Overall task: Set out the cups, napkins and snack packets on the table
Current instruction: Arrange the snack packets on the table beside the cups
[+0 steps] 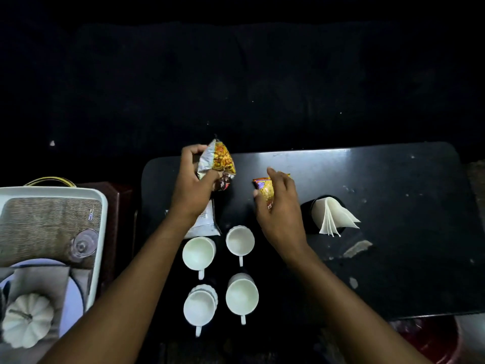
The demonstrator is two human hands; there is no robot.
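Standing napkins fill black holder.

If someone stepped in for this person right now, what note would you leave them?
Left hand: holding a yellow snack packet up above the black table.
Right hand: resting on an orange snack packet lying on the table; grip unclear.
Third, white packet lies under the left wrist.
Done: four white cups set in two rows; napkins fanned in their black holder.
Left: lay down the packets.
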